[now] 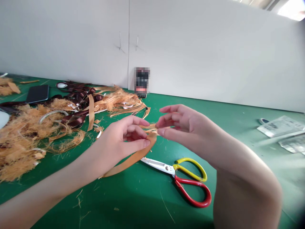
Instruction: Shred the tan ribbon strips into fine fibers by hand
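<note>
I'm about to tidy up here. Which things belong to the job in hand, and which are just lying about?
Job in hand:
- ribbon, in the left hand; right hand at its end
- scissors, probably: close by
- fibres, probably: similar colour

Just lying about, seemingly:
- upright phone
- flat phone
- packets

A craft workshop, judging by the green worktable [119,203] against a white partition [202,47], with red-and-yellow-handled scissors [159,164], tan ribbon [128,161], and messy heaps of brown ribbon [75,119] and frayed threads [21,146].
</note>
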`<control>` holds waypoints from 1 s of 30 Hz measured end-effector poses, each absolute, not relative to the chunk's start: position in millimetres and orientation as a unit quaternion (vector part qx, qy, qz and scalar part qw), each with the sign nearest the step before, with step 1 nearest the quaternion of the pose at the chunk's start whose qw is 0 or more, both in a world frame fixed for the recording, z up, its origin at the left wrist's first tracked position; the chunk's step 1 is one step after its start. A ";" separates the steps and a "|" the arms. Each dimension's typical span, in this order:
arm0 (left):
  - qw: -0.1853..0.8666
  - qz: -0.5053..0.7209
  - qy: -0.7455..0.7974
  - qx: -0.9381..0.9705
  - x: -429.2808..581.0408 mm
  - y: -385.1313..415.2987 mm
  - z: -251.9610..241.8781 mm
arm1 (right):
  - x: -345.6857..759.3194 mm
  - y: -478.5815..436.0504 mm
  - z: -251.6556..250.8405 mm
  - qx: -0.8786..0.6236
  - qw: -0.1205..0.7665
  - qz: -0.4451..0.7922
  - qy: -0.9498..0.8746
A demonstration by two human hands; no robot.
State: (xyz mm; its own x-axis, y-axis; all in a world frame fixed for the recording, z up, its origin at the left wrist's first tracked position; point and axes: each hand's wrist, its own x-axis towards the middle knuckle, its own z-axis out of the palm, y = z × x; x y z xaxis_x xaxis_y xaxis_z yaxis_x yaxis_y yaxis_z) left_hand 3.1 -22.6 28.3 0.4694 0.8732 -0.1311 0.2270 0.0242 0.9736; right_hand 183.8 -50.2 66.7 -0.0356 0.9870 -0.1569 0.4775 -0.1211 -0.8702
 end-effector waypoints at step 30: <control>0.539 0.263 0.444 0.665 4.0 -25.0 34.1 | 181.4 -51.8 57.0 -0.587 0.228 0.420 -0.653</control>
